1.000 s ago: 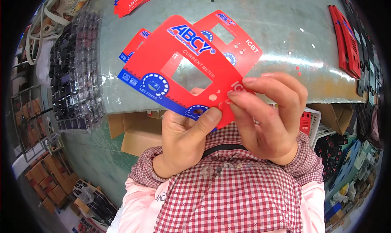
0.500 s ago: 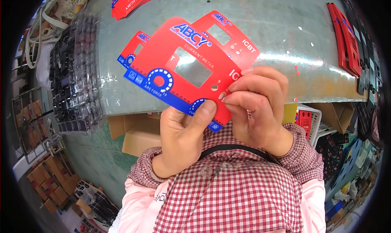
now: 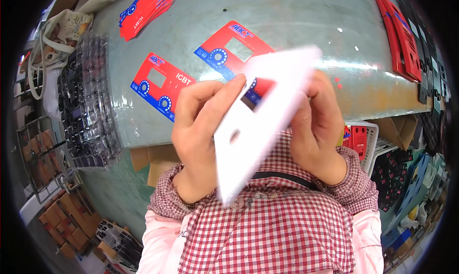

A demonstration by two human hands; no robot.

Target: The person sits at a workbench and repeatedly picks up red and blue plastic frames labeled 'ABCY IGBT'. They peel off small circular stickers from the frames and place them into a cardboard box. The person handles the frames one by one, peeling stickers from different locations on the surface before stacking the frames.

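Both hands hold one card (image 3: 258, 125) upright close to my chest, its plain white back toward me, with a rectangular window and a small round hole cut in it. My left hand (image 3: 201, 125) pinches its left edge. My right hand (image 3: 318, 125) grips its right edge. On the grey-green table (image 3: 296, 25) behind it lie two red and blue printed cards with cut-out windows, one (image 3: 160, 85) at the left and one (image 3: 229, 49) partly hidden by the held card.
A stack of red and blue cards (image 3: 146, 8) lies at the far left corner. Clear plastic trays of black parts (image 3: 86, 106) line the left edge. Red panels (image 3: 399, 32) lie far right. A white basket (image 3: 361, 140) and cardboard boxes (image 3: 153, 159) stand below the table.
The held card has been turned over: its red printed face showed before, now its white back faces me. Two red cards now lie flat on the table.
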